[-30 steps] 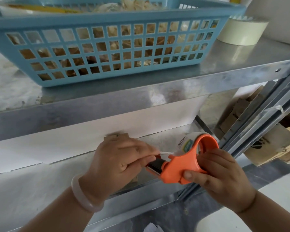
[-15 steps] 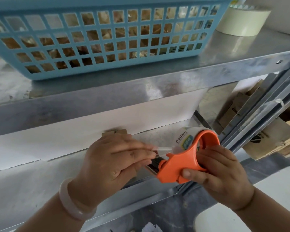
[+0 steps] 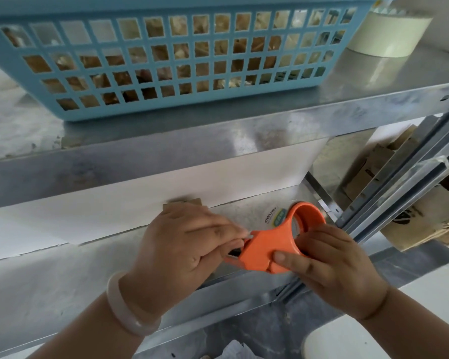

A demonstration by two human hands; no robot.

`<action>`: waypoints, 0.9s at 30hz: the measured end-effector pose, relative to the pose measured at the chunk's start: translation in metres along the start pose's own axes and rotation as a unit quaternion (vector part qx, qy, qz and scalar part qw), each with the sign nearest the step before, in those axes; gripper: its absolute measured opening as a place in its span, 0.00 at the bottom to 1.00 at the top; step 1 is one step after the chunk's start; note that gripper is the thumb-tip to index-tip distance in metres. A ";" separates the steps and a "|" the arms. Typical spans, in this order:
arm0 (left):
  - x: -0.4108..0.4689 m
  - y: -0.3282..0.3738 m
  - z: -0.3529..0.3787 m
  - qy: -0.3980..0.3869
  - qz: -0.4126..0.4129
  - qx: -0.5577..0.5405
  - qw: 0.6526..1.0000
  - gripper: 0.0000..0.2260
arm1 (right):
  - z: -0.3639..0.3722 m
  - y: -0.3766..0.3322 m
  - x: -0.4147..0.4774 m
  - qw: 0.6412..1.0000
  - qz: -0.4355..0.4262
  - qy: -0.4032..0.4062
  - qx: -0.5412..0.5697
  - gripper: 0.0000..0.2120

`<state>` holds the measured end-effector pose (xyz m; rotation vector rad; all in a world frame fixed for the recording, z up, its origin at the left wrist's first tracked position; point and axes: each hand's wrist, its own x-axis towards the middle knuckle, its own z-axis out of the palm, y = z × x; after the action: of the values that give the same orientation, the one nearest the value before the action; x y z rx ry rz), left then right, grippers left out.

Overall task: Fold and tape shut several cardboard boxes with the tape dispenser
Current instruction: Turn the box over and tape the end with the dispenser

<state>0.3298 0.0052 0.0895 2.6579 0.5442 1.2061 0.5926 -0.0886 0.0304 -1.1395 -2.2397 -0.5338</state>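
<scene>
The place looks like a storeroom or packing area. It has bare galvanized metal shelves [image 3: 270,125] on slotted posts [image 3: 389,200], a blue plastic basket [image 3: 192,106], a wide roll of tape [image 3: 389,35] and flattened cardboard boxes [image 3: 423,224] stacked beyond the posts.

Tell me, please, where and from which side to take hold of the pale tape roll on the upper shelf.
I would grip the pale tape roll across its curved outer wall, coming from the front or right. It lies flat on the upper shelf, so that wall stands free there, while the blue basket sits close on its left.
</scene>
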 end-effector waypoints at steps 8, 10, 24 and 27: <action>-0.020 -0.013 0.014 0.056 -0.219 -0.022 0.974 0.11 | 0.004 0.007 0.020 0.976 0.066 -0.181 0.104 0.35; -0.026 -0.014 0.016 0.073 -0.296 -0.036 0.952 0.10 | -0.001 0.009 0.030 0.967 0.077 -0.225 0.095 0.38; -0.073 -0.032 0.007 0.135 -0.635 -0.180 0.739 0.07 | -0.006 0.049 0.061 0.822 0.165 -0.488 0.244 0.40; -0.078 -0.036 0.011 0.113 -0.632 -0.150 0.752 0.10 | 0.000 0.059 0.065 0.808 0.178 -0.504 0.250 0.39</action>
<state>0.2812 0.0075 0.0171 1.2373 1.6191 0.9423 0.6098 -0.0168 0.0778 -1.6981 -2.5718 1.0150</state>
